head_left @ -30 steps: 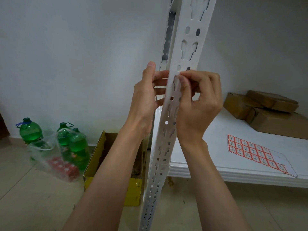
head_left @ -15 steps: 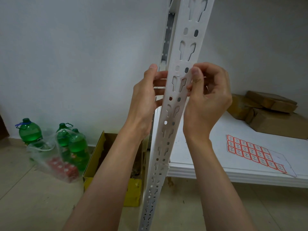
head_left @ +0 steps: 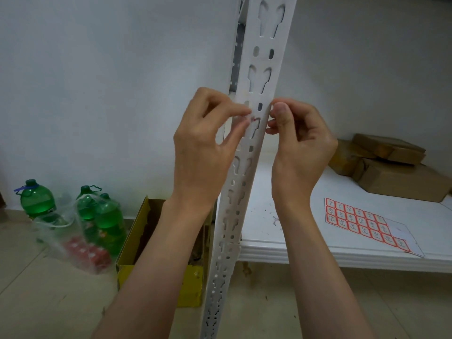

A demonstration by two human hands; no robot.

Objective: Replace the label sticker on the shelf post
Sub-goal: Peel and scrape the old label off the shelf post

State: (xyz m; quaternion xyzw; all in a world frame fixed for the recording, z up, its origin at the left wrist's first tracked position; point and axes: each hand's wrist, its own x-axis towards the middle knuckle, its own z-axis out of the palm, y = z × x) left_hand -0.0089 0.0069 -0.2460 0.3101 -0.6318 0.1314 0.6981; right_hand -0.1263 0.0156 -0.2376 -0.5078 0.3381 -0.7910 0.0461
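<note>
While both curled hands pinch at the post point(head_left: 256, 133), bottles point(head_left: 107, 216) fill a bag point(head_left: 58, 231).

The red-bordered stickers on the sticker sheet point(head_left: 367, 225), lower right of the frame, carry marks too small to read.
</note>
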